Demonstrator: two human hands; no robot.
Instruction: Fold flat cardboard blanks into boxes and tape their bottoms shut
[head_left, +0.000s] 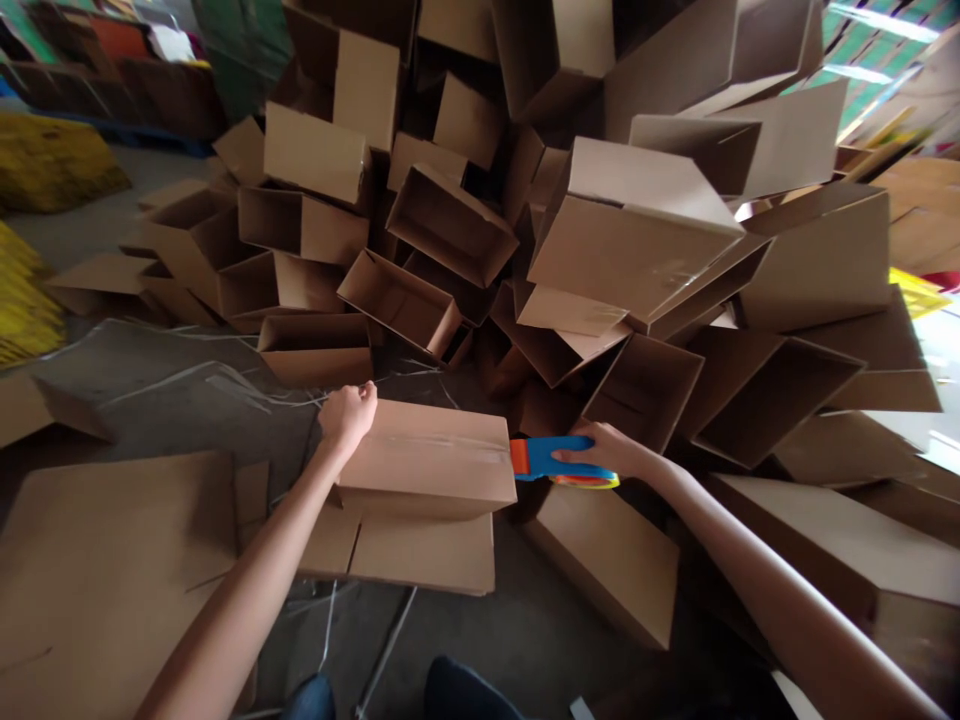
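A brown cardboard box (431, 455) lies in front of me with a strip of clear tape along its upper face. At its far left corner my left hand (349, 412) is closed against the edge; whatever its curled fingers pinch is too small to make out. My right hand (604, 448) grips a blue and orange tape dispenser (551, 455), whose orange end meets the right side of the box. A yellow-rimmed roll shows beneath the dispenser. Under the box are flat cardboard pieces (424, 550).
Open cardboard boxes (450, 225) are heaped ahead and to the right. A large flat cardboard stack (120, 560) lies at the left. White strapping (240, 385) trails over the grey floor. Yellow bundles (56, 165) stand at the far left. My legs show at the bottom.
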